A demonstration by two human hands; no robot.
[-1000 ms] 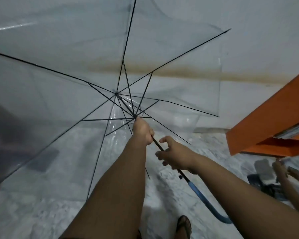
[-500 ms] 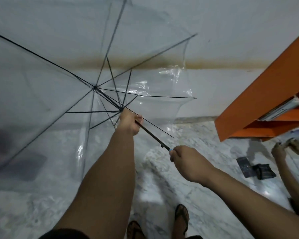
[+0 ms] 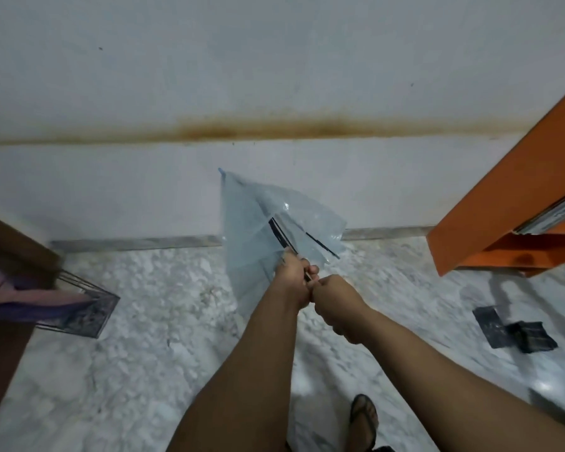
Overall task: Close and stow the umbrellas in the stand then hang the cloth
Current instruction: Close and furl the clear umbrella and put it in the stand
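2 hands work the collapsed clear plastic umbrella [image 3: 274, 223] at centre frame: the left hand [image 3: 296, 282] grips its shaft, the right hand [image 3: 335, 300] is fisted just behind. The black wire stand [image 3: 79, 305] waits at left; ideally the loose canopy gets gathered before stowing.

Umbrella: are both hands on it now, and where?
Yes. The left hand grips the clear umbrella just below its folded ribs; the right hand grips just behind it.
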